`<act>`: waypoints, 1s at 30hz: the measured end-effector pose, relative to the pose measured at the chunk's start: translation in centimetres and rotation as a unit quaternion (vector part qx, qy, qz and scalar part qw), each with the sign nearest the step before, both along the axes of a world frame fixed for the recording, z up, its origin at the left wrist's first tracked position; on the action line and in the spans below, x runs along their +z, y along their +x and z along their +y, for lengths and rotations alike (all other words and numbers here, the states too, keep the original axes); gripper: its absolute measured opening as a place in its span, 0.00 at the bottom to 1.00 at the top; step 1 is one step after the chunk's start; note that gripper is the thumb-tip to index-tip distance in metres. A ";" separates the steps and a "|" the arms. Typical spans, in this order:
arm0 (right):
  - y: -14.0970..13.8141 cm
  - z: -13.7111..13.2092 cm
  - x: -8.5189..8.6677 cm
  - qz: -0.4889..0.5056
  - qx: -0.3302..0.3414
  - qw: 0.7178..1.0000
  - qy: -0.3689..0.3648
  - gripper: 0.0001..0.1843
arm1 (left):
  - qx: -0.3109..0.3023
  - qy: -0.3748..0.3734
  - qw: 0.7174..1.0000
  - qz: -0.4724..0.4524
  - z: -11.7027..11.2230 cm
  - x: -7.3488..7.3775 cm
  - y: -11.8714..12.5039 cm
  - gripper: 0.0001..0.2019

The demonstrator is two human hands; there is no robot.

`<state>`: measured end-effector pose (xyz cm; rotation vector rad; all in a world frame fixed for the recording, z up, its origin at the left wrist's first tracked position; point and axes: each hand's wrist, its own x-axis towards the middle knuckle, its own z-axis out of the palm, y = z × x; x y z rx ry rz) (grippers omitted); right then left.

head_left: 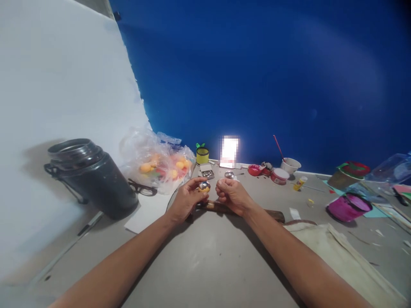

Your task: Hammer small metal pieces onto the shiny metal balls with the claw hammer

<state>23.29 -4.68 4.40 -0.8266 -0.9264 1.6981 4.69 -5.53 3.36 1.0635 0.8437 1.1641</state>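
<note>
My left hand [186, 199] is closed in a pinch on a small yellow ball with a shiny silvery top [204, 186], held just above the grey table [199, 261]. My right hand [231, 194] is curled shut beside it, fingertips close to the ball; whatever it holds is hidden. A second shiny silver piece [229, 174] lies on the table just beyond the right hand. A wooden-handled tool [224, 208] lies across the table under both hands.
A dark jar [93, 175] lies on its side at left, beside eyeglasses [141, 187] and a plastic bag of coloured balls [160, 164]. At the back stand a yellow cup [202, 155], red paint pots [279, 175] and a white cup [290, 164]. A magenta pot [348, 206] and cloth [340, 256] sit right.
</note>
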 end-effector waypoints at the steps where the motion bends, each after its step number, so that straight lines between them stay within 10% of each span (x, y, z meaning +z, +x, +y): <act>1: 0.0 0.0 -0.1 0.001 0.009 1.000 -0.001 0.28 | -0.001 -0.001 1.000 0.006 0.0 0.0 0.0 0.27; 30: 0.2 0.2 -0.8 -0.009 0.066 0.997 -0.031 0.21 | 0.039 0.080 0.984 0.152 -0.6 0.7 0.0 0.24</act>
